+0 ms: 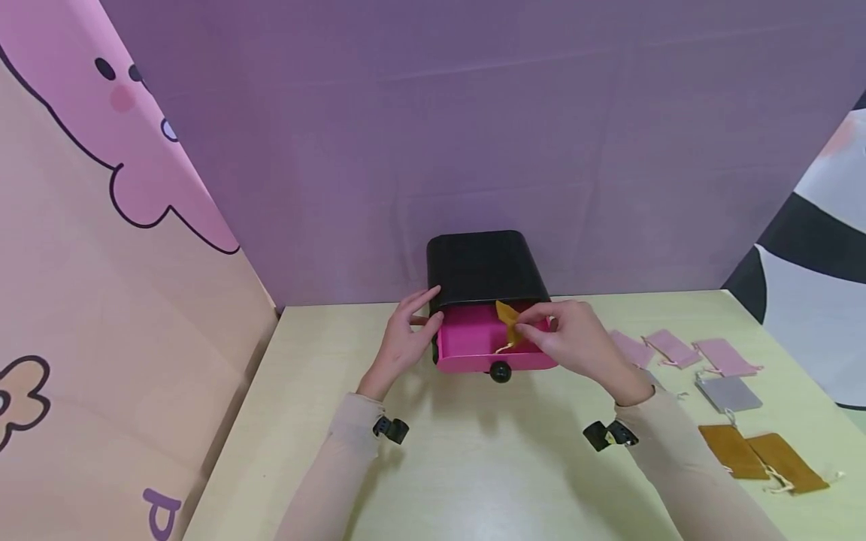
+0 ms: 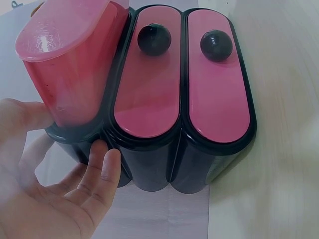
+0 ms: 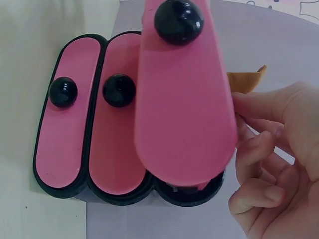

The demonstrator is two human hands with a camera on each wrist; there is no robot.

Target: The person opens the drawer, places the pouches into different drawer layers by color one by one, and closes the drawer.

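Observation:
A black drawer unit with pink fronts and round black knobs stands at the table's back. Its top pink drawer is pulled out, while the two lower drawer fronts sit flush in the wrist views. My right hand pinches a mustard-brown drawstring pouch between thumb and fingers over the open drawer, its pale cord hanging inside. Against the unit's left side, my left hand rests with fingers spread along the black casing and the thumb by the drawer's side.
On the table's right lie several small drawstring pouches: pink ones farther back, a grey one in the middle, and two brown ones nearer. A purple cloth backdrop rises right behind the drawer unit.

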